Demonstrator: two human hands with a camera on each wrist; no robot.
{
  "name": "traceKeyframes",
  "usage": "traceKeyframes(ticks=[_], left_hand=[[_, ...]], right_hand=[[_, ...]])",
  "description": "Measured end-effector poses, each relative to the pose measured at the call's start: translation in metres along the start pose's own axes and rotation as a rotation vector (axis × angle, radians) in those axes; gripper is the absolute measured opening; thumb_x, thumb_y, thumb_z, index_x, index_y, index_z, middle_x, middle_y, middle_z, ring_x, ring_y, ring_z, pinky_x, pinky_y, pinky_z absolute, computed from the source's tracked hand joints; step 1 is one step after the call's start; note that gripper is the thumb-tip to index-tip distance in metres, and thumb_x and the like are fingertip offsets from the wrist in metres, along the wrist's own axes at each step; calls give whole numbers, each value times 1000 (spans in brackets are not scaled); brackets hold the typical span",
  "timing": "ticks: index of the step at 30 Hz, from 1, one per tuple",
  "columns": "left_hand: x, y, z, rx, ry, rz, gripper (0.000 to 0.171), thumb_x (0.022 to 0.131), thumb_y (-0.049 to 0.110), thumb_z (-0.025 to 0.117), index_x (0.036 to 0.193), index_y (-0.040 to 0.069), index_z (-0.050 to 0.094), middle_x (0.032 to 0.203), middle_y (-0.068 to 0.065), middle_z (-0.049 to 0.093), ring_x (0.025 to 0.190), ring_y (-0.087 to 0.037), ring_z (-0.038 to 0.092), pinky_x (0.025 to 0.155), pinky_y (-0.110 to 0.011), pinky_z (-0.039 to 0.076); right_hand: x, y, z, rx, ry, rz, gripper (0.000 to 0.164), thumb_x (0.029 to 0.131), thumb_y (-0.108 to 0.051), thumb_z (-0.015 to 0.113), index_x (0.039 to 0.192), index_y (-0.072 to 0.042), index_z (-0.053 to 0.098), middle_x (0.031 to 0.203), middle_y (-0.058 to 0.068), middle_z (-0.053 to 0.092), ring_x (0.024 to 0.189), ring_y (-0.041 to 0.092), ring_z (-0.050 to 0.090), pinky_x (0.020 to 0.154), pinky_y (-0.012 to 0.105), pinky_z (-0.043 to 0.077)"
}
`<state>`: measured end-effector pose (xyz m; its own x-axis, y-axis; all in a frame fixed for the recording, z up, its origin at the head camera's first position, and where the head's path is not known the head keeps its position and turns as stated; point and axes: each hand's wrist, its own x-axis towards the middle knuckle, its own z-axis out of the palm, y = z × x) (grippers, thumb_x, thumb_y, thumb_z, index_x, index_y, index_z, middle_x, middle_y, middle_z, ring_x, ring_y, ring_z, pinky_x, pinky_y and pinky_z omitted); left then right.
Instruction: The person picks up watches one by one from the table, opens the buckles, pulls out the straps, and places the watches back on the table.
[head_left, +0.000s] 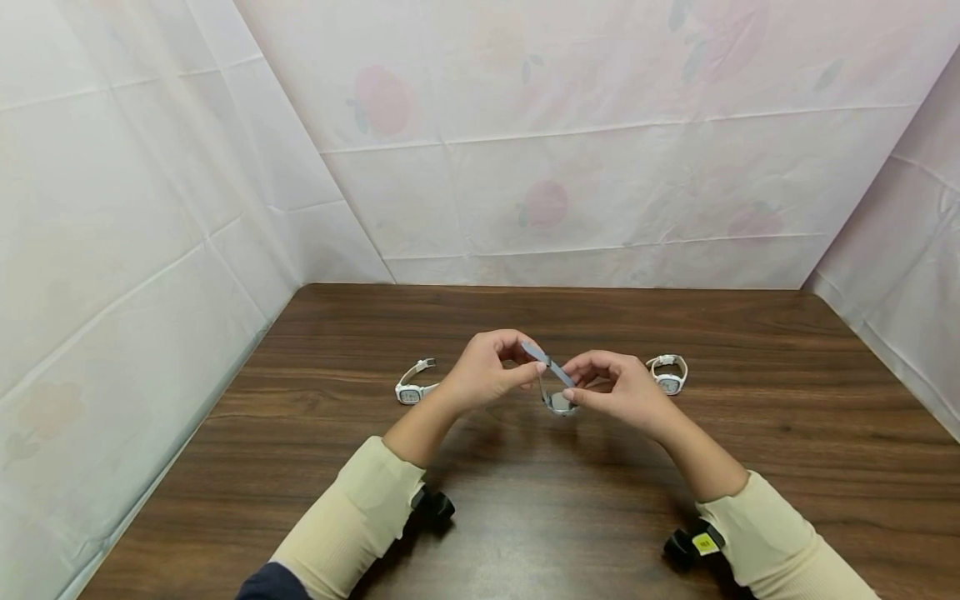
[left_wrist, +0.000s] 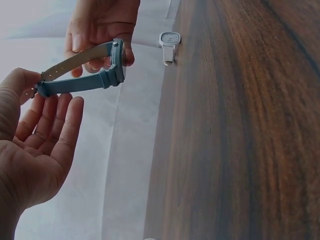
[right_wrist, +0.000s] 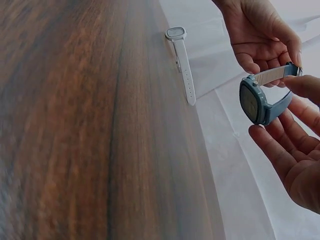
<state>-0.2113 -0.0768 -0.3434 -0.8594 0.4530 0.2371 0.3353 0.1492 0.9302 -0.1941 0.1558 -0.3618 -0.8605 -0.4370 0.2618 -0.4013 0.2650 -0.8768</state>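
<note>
Both hands hold a blue-grey wristwatch (head_left: 552,366) up over the table, its strap bent into a loop. My left hand (head_left: 483,371) pinches the strap at the buckle end between thumb and fingers, the other fingers spread below in the left wrist view. My right hand (head_left: 626,390) grips the strap from the other side, thumb on top. The watch case (right_wrist: 253,101) hangs low with its dial facing outward in the right wrist view. The strap's pale inner side (left_wrist: 75,61) shows small holes near the metal buckle (left_wrist: 32,92).
On the brown wooden table (head_left: 525,517), a white watch (head_left: 410,395) lies left of the hands, its strap undone. Another white watch (head_left: 670,383) rests to the right, strap curled. White printed sheets (head_left: 600,192) hang behind and at the sides.
</note>
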Motion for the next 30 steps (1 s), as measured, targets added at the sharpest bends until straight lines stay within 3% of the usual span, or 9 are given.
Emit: traceKeyframes(ticks=[30], left_hand=[[-2, 1, -2, 3, 14, -5, 9, 87, 3, 71, 95, -1, 67, 78, -8, 64, 67, -16, 63, 70, -56, 56]], right_hand=[[-3, 2, -1, 11, 23, 3, 16, 86, -3, 73, 101, -2, 68, 89, 9, 67, 82, 19, 64, 68, 29, 56]])
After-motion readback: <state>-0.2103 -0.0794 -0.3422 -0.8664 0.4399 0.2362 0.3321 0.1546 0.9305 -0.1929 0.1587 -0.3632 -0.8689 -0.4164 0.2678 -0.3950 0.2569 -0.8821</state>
